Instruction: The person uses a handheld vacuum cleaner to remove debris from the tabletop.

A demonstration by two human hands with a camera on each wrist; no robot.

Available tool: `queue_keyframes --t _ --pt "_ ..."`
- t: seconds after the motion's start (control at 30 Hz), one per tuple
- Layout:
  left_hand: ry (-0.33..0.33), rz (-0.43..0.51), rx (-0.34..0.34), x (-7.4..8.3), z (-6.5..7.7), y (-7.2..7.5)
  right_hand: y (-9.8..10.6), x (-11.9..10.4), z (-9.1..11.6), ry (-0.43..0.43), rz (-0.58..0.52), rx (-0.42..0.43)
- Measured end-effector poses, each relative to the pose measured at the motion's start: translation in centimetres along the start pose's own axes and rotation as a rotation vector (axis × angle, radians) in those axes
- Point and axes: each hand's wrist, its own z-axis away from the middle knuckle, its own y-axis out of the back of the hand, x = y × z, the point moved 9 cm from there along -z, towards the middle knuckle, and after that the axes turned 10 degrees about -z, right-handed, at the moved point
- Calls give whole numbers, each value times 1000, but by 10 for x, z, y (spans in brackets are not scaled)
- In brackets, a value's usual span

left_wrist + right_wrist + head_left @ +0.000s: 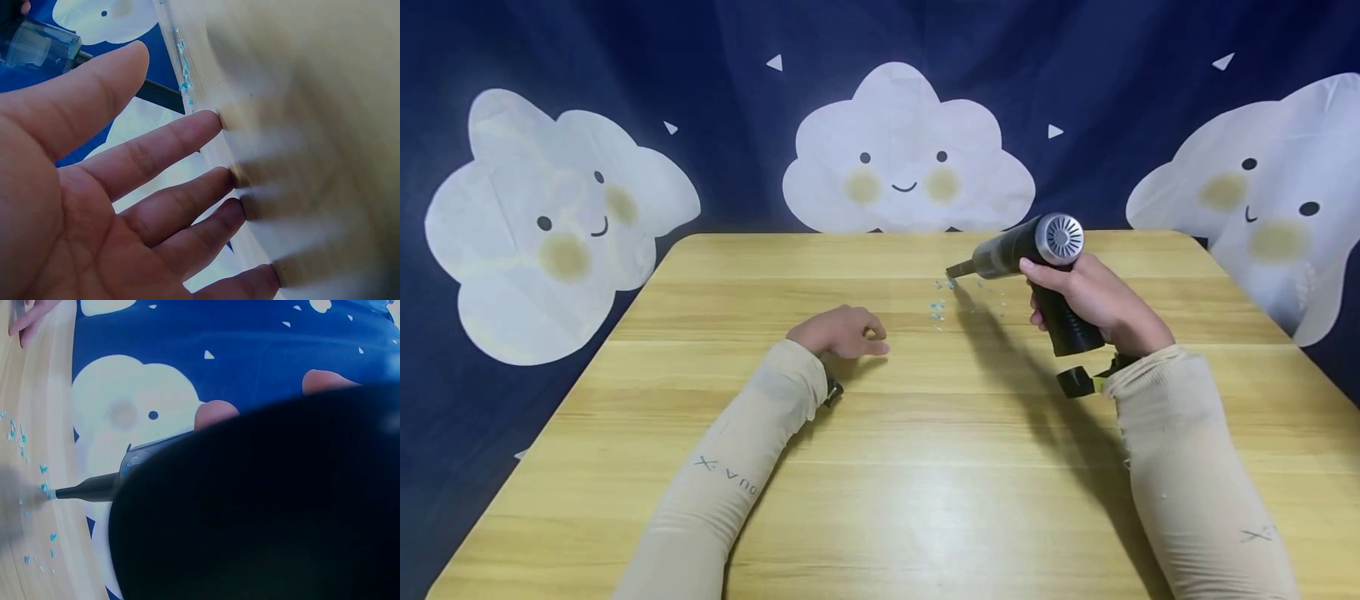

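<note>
My right hand (1101, 296) grips the handle of a black handheld vacuum cleaner (1060, 312), with a silver round vent at its back end. Its narrow nozzle (94, 489) points down and left, the tip right at small blue and white scraps (44, 469) on the table. In the right wrist view the dark handle hides most of that hand. My left hand (844, 332) rests to the left of the scraps, holding nothing. Its fingers (181, 134) are spread and relaxed, with the fingertips at the tabletop in the left wrist view. The vacuum's clear dust cup (44, 47) shows beyond the thumb.
The wood-grain table (880, 467) has rounded far corners. Behind it hangs a dark blue curtain (730, 108) printed with white smiling clouds (895, 125). A small black device (1077, 382) sits at the right wrist, and another (833, 392) at the left wrist.
</note>
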Motion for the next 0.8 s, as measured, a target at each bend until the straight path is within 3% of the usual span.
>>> queue_keyframes --t 0.8 --pt "10 6 14 -3 -2 2 -6 -2 0 -5 -4 -28"
